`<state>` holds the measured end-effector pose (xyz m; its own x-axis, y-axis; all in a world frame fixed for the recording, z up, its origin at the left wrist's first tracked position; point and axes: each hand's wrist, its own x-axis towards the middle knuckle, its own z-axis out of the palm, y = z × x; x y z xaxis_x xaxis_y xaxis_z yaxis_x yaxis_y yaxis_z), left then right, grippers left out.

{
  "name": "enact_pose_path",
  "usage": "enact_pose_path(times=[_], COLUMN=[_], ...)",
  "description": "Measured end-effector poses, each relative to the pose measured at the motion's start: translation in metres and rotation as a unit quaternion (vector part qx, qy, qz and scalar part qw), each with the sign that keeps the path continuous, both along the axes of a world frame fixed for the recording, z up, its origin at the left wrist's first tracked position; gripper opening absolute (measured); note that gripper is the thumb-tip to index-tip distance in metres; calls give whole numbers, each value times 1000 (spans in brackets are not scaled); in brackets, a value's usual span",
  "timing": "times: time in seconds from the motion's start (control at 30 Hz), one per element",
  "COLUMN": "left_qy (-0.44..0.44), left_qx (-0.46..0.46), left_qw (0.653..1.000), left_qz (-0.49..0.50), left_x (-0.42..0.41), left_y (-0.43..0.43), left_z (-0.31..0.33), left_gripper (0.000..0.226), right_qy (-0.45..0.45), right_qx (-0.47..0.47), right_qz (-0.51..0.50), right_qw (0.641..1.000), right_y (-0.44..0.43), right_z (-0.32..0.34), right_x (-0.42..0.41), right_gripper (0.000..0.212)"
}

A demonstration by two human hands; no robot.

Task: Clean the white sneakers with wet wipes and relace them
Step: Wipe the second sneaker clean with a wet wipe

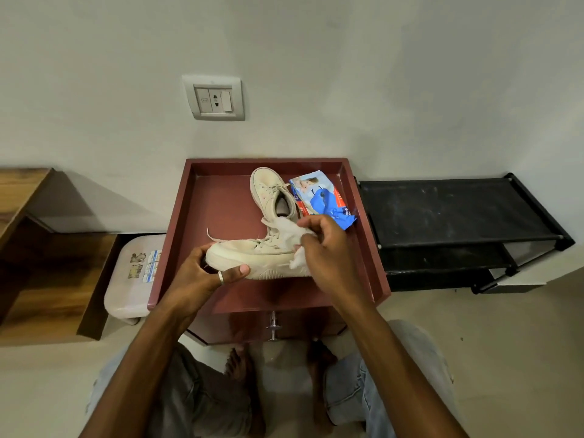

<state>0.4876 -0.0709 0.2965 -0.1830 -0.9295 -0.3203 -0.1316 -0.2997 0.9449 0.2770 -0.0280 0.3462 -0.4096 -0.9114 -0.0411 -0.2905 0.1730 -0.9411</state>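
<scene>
A dirty white sneaker (252,259) lies on its side above the maroon cabinet top (221,210), toe to the left. My left hand (202,275) grips its toe end, thumb along the sole. My right hand (322,251) holds a crumpled white wet wipe (292,232) against the sneaker's heel and lace area. The second sneaker (270,191) stands further back, toe pointing away, its laces loose. A blue wet-wipes pack (322,197) lies to its right, just beyond my right hand.
The cabinet top has a raised rim (376,241). A black shoe rack (455,216) stands to the right, a pale plastic stool (132,273) and a wooden shelf (38,248) to the left. A wall socket (216,98) sits on the wall behind. My knees are below the cabinet.
</scene>
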Motion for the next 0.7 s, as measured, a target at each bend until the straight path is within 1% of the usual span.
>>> enact_pose_path(times=[0.03,0.1,0.13,0.2,0.27,0.3,0.33,0.4,0.43,0.47,0.53,0.57,0.63,0.7], left_qy=[-19,-50,-58,-54,-46,-51,-62,-81,-83,-81,-75,-73,-73,-88], left_qx=[-9,-29,-41,-64,-82,-92,-103,-120,-125,-125,-124,-122,-124,-129], left_qw=[1000,998,996,992,990,987,985,981,980,981,982,983,983,981], left_qz=[-11,-39,-58,-91,-108,-117,-125,-131,-129,-125,-118,-116,-111,-111], left_x=[1,3,4,6,8,10,11,13,13,13,12,12,13,14], left_y=[1,2,2,2,2,2,1,-1,0,-1,-2,-3,-5,-7], left_z=[1,3,4,4,3,2,0,-5,-6,-6,-7,-9,-10,-11], left_gripper=[64,72,76,85,87,88,89,93,95,95,93,91,87,84], right_qy=[-2,-2,9,65,159,223,291,411,440,440,402,380,333,288], right_qx=[-24,-65,-85,-117,-110,-93,-74,-53,-45,-42,-50,-58,-79,-95], right_qz=[26,76,100,144,201,230,242,205,180,158,128,124,150,185], right_qw=[999,995,991,980,960,943,922,887,879,883,905,915,928,935], right_y=[-1,-1,-2,-2,-3,-3,-4,-9,-11,-15,-21,-23,-21,-13], right_z=[-2,-2,-2,-7,-15,-21,-26,-31,-30,-30,-26,-24,-20,-18], right_x=[6,20,27,38,45,47,47,47,47,48,54,57,59,57], right_gripper=[27,32,33,36,40,41,37,18,12,13,16,22,30,23])
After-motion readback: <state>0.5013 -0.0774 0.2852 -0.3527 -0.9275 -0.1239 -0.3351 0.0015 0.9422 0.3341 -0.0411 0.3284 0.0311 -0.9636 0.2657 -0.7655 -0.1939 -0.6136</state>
